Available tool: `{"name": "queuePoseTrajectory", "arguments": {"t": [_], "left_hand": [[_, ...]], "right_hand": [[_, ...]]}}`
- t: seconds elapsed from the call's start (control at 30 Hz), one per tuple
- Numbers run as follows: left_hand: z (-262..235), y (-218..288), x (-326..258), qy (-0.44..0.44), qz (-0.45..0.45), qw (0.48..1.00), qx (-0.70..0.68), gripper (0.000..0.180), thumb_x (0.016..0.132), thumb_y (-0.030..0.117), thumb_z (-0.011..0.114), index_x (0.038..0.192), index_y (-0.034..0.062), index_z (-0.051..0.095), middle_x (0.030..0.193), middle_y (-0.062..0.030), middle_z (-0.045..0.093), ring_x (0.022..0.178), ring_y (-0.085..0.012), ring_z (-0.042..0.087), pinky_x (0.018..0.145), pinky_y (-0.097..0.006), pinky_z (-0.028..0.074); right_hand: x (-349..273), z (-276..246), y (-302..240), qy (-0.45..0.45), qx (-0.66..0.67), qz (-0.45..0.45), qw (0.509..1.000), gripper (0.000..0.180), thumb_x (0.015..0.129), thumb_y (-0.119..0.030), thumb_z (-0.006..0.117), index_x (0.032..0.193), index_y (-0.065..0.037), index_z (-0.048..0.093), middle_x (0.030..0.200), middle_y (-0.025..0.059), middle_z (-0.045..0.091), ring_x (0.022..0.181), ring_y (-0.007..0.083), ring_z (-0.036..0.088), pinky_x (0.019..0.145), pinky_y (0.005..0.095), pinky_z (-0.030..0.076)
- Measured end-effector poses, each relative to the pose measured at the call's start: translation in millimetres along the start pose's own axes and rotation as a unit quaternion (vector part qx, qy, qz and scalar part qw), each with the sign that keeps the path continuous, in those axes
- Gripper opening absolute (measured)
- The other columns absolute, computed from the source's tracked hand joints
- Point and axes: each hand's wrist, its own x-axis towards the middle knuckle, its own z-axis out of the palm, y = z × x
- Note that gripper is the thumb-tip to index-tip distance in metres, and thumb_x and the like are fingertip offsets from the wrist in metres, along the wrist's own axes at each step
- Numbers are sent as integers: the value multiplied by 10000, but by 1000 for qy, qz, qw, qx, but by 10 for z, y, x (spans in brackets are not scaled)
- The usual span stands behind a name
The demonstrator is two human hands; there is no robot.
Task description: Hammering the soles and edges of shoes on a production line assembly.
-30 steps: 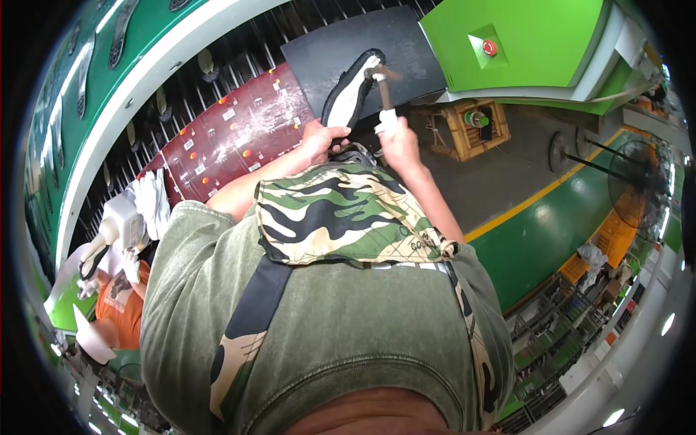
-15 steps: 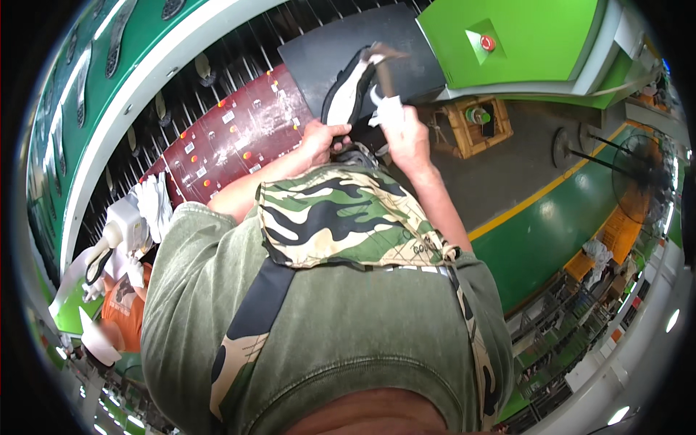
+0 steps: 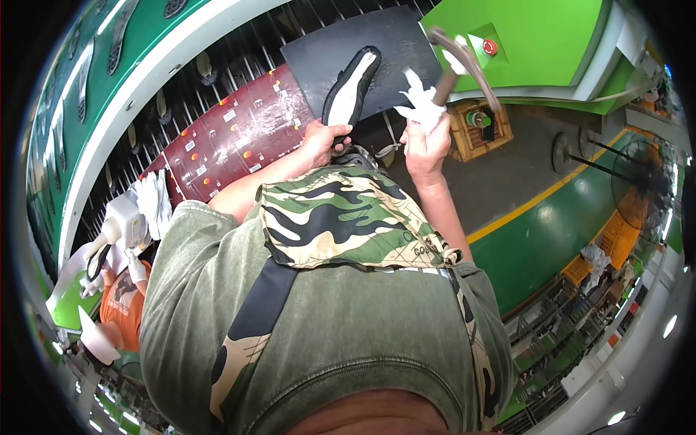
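My left hand (image 3: 324,141) is closed round the near end of a shoe upper (image 3: 349,93), which lies sole side up over the black mat (image 3: 312,58). Its white underside faces me, framed by a black edge. My right hand (image 3: 426,148) grips a hammer (image 3: 447,85) by the handle, with a white cloth (image 3: 420,107) bunched round the grip. The hammer's head, smeared by motion, is raised to the right of the upper, in front of the green panel (image 3: 522,69), and apart from the upper.
Left of the mat is a dark red board (image 3: 232,134) with stickers, over a roller conveyor carrying several shoe pieces. The green panel bears a red button (image 3: 490,47). A wooden stand (image 3: 464,148) and a fan (image 3: 638,177) are on the right. Another person in orange (image 3: 125,308) works at left.
My right hand has swung the hammer up and to the right, away from the shoe upper's far end. My left hand and the upper stay in place.
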Motion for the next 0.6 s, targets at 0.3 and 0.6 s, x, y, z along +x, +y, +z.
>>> {"name": "queuePoseTrajectory", "arguments": {"t": [0.3, 0.6], "left_hand": [[-88, -52, 71, 14, 6, 1000, 26, 177, 813, -38, 745, 936, -18, 620, 808, -97, 667, 633, -175, 645, 435, -243, 424], [-45, -42, 49, 18, 1, 999, 41, 230, 814, -27, 753, 980, 4, 597, 811, -87, 671, 617, -165, 649, 426, -229, 420]], "right_hand": [[20, -59, 191, -73, -98, 58, 991, 163, 960, -87, 623, 1065, 8, 542, 805, 59, 640, 549, 87, 569, 495, 255, 474], [-27, 7, 542, -119, -189, 87, 971, 242, 909, -161, 659, 1033, 16, 550, 857, 236, 678, 784, 384, 703, 654, 431, 538]]}}
